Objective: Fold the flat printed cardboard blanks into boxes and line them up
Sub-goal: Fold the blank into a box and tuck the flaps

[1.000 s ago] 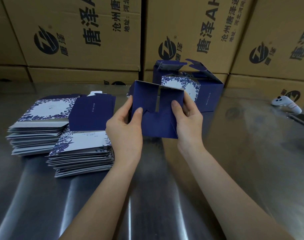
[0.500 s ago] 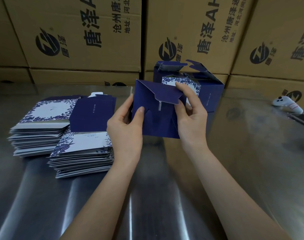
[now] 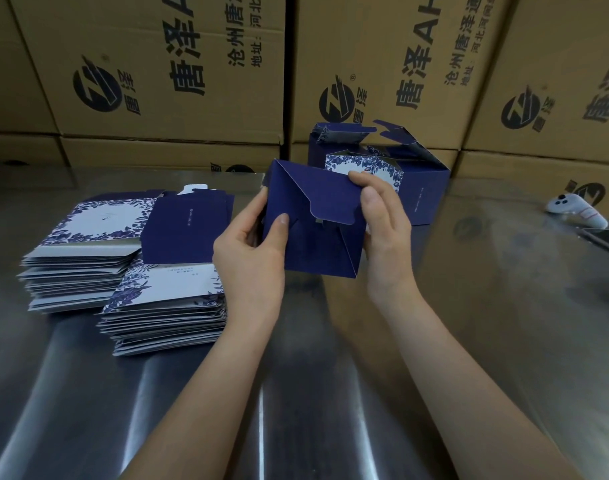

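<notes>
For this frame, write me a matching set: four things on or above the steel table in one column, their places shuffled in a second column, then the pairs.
Things
1. navy box being folded
2. flat blanks
3. folded boxes
4. white controller

Places
A. lying at the right of the table
B. held between the left hand and the right hand
C. stacked at the table's left
D. standing at the back, top flaps open

Pairs: 1-B, 2-C, 3-D, 4-A
</notes>
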Motion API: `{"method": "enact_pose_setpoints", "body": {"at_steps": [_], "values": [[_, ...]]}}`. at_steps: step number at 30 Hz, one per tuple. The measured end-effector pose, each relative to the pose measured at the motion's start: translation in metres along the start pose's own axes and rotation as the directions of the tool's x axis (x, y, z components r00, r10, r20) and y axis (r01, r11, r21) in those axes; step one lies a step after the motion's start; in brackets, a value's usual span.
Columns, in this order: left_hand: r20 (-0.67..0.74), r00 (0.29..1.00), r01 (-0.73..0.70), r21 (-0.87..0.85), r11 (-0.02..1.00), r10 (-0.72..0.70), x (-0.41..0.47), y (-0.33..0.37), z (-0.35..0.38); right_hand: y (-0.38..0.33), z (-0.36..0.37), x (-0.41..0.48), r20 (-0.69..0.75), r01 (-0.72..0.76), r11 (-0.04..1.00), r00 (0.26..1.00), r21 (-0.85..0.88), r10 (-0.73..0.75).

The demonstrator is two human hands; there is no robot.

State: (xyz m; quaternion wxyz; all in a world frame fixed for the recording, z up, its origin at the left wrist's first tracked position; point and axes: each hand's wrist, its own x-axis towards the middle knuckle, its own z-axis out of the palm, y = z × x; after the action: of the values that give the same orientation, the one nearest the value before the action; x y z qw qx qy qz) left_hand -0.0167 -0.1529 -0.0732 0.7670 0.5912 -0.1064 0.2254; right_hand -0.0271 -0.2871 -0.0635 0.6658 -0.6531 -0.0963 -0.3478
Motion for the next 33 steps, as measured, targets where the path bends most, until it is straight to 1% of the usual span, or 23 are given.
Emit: {"method": "enact_pose_setpoints", "body": {"at_steps": [2, 5, 9, 12, 14, 18, 19, 27, 33], "values": [[0.004, 1.0, -0.001, 0.008, 1.0, 0.001, 0.0002, -0.0005, -0.0003, -0.0004, 0.0003, -0.0007, 0.028, -0.027, 0.999, 0.999, 0.016, 0.027], [0.004, 1.0, -0.002, 0.009, 1.0, 0.002, 0.001, -0.0017, -0.0004, 0.001, 0.0, -0.0017, 0.046, -0.041, 0.999, 0.998, -0.022, 0.042], [0.014, 1.0, -0.026, 0.025, 0.999, 0.025, 0.0006, -0.0019, -0.0005, 0.0005, 0.0008, -0.0025, 0.034, -0.027, 0.999, 0.999, -0.028, 0.028], [0.001, 0.999, -0.038, 0.007, 0.999, 0.038, -0.0007, -0.0018, 0.0004, 0.0015, -0.0001, -0.002, 0.019, -0.027, 0.998, 0.999, -0.062, 0.028], [0.019, 0.999, -0.049, 0.006, 0.999, 0.049, -0.0026, -0.0008, 0.0008, 0.0019, -0.0009, -0.0013, 0.021, -0.035, 0.996, 0.999, -0.083, 0.037], [0.055, 0.991, -0.129, 0.163, 0.978, 0.121, -0.0047, -0.0014, 0.0014, 0.0009, -0.0006, -0.0007, 0.022, -0.009, 0.99, 1.0, -0.137, 0.013], [0.059, 0.99, -0.138, 0.178, 0.974, 0.129, -0.0045, -0.0019, 0.0013, 0.0004, -0.0002, -0.0007, 0.019, -0.004, 0.989, 1.0, -0.149, 0.007], [0.082, 0.983, -0.176, 0.147, 0.973, 0.166, -0.0054, -0.0059, 0.0019, -0.0047, -0.0027, 0.0014, -0.035, 0.069, 0.983, 0.997, -0.169, -0.076], [0.091, 0.98, -0.189, 0.128, 0.974, 0.178, -0.0056, -0.0091, 0.0012, -0.0013, -0.0018, 0.0035, -0.104, 0.027, 0.991, 0.994, -0.134, -0.041]]}}
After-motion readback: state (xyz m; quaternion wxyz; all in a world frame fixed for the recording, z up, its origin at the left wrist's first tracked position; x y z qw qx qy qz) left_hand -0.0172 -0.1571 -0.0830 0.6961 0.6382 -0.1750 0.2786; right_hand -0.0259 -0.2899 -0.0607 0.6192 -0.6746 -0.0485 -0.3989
